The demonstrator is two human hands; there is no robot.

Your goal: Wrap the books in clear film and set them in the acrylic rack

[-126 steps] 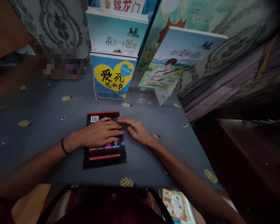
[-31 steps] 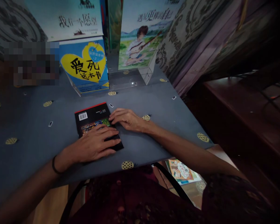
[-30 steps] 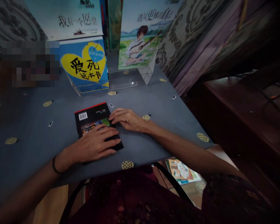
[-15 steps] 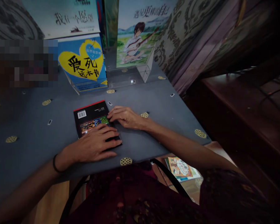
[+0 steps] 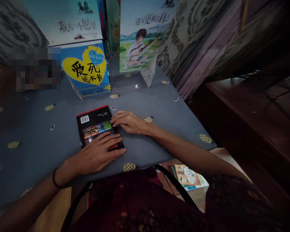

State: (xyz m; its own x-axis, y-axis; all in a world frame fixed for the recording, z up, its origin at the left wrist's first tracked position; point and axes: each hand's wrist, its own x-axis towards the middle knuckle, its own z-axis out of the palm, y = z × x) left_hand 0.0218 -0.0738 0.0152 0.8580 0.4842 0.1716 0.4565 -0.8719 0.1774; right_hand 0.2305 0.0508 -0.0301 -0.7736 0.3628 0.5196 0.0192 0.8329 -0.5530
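From the head view, I saw the person's left hand (image 5: 99,153) extended from the lower left, a dark band (image 5: 54,178) round its wrist, palm down with fingers slightly spread, its grip open and flat across the lower part of a black book (image 5: 93,129) that lay on the pineapple-patterned bench (image 5: 164,112). The right hand (image 5: 128,122) was angled in opposite, fingers bent and tips at the book's right edge, though whether that grip was pinching it I couldn't tell.
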